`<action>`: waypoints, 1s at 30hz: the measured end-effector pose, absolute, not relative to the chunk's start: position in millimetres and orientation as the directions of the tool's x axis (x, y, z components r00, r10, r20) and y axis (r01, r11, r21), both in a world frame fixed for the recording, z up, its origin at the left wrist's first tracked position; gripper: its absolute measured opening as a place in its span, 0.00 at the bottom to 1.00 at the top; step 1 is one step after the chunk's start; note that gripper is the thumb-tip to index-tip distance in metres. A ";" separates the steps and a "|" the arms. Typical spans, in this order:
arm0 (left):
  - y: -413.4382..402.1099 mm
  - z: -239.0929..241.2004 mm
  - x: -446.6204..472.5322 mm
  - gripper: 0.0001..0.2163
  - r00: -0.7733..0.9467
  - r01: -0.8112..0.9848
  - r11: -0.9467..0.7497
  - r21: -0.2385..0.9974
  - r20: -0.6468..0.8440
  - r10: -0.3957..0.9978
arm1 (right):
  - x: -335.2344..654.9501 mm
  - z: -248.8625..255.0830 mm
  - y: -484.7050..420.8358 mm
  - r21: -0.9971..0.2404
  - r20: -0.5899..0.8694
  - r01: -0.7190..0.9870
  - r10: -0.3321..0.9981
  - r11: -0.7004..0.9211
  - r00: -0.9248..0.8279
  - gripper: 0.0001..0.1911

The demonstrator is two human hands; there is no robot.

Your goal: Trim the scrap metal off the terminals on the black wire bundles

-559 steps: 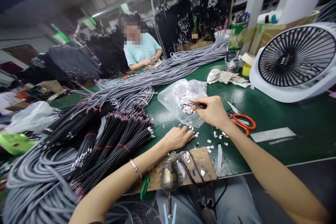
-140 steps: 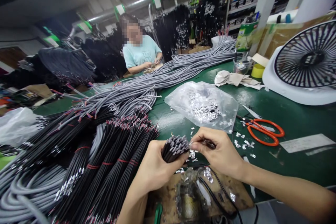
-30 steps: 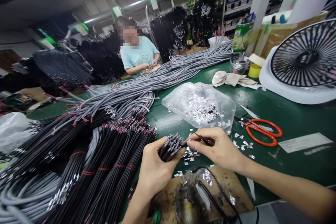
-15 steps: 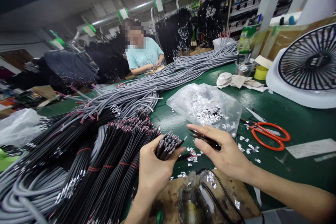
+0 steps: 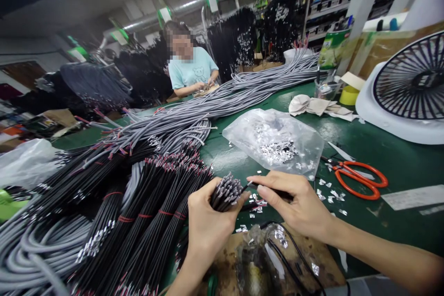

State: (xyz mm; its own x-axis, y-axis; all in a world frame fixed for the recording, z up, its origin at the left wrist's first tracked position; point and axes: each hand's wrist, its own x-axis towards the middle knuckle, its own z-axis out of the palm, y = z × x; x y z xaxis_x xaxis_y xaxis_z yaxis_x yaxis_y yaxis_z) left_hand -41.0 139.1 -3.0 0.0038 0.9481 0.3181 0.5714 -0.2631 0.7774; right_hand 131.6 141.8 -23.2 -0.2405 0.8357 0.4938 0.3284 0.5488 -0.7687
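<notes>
My left hand (image 5: pixel 208 224) grips a bundle of black cables (image 5: pixel 225 194) just below their silver-tipped ends, which point up and right. My right hand (image 5: pixel 294 201) pinches dark tweezers (image 5: pixel 255 187), their tip right at the cable ends. Small silver terminals (image 5: pixel 255 203) lie scattered on the green table (image 5: pixel 398 162) under my hands. A clear plastic bag of terminals (image 5: pixel 275 141) lies just beyond my right hand.
Large piles of black cables (image 5: pixel 138 222) and grey cables (image 5: pixel 194 115) fill the left. Orange scissors (image 5: pixel 360 180) lie to the right, a white fan (image 5: pixel 409 88) far right. A wooden board (image 5: pixel 277 263) sits at the near edge. A person in a light-blue shirt (image 5: pixel 192 71) works across the table.
My right hand has moved back in, bringing the tweezers' tip to the cable ends after pulling slightly away half a second ago. The left hand keeps its hold on the bundle.
</notes>
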 end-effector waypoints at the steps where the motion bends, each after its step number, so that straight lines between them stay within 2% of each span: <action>1: 139.0 -3.1 -40.7 0.12 0.008 0.577 -0.266 0.772 0.321 0.947 | 131.3 -23.2 141.8 -0.774 0.487 0.327 0.840 0.543 -0.241 0.13; 7: 140.6 -4.2 -40.9 0.10 0.004 0.571 -0.265 0.777 0.320 0.947 | 131.7 -20.0 141.9 -0.787 0.456 0.349 0.861 0.509 -0.226 0.12; 11: 141.9 -1.7 -45.7 0.09 0.052 0.524 -0.212 0.825 0.218 0.975 | 133.9 -17.9 142.3 -0.796 0.444 0.340 0.864 0.501 -0.236 0.12; 16: 139.7 7.9 -50.1 0.08 0.154 0.379 -0.118 0.918 0.064 0.986 | 136.1 -18.6 143.6 -0.833 0.448 0.261 0.871 0.489 -0.201 0.11; 20: 136.1 10.6 -46.8 0.07 0.267 0.362 -0.109 0.926 0.009 0.964 | 134.9 -19.6 145.2 -0.826 0.509 0.159 0.836 0.541 -0.205 0.04; 21: 135.6 9.9 -45.7 0.06 0.288 0.369 -0.114 0.922 0.003 0.958 | 134.3 -19.7 145.5 -0.822 0.512 0.160 0.832 0.547 -0.212 0.05; 24: 135.3 6.1 -43.1 0.06 0.293 0.402 -0.151 0.903 0.030 0.956 | 132.3 -19.7 145.3 -0.823 0.485 0.206 0.844 0.530 -0.230 0.08; 30: 138.8 -4.7 -40.7 0.08 0.173 0.496 -0.237 0.835 0.173 0.970 | 128.4 -20.0 139.8 -0.827 0.457 0.225 0.850 0.514 -0.262 0.10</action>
